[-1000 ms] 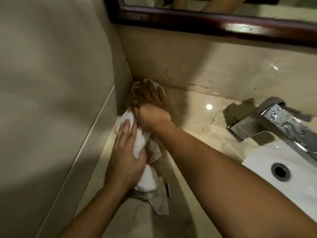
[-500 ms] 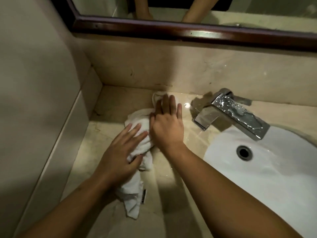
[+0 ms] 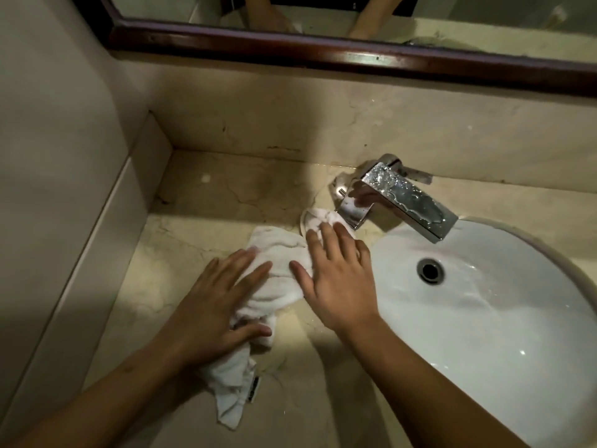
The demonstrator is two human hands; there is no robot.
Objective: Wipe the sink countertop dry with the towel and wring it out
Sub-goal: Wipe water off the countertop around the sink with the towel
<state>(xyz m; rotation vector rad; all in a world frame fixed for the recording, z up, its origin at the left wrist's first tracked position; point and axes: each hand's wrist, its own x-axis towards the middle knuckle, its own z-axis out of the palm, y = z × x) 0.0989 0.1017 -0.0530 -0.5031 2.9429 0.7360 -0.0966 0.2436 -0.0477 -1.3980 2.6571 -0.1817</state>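
Beneath left grip (image 3: 210,307), right grip (image 3: 336,286), towel (image 3: 279,252) flat

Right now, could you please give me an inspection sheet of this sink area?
Surface: countertop, beige marble, with a wet sheen near the faucet and dark stains along the back edge.
Job's things: towel, white and bunched, lies on the countertop left of the basin; its far end reaches the faucet base.
Clutter: nothing seen.
Grippers: left hand presses flat on the towel's middle; right hand presses flat on its far end; fingers straight on both.
Cables: nothing seen.
Surroundings: faucet beaded with droplets; basin white and wet; mirror with a dark wood frame above; plain wall on the left.
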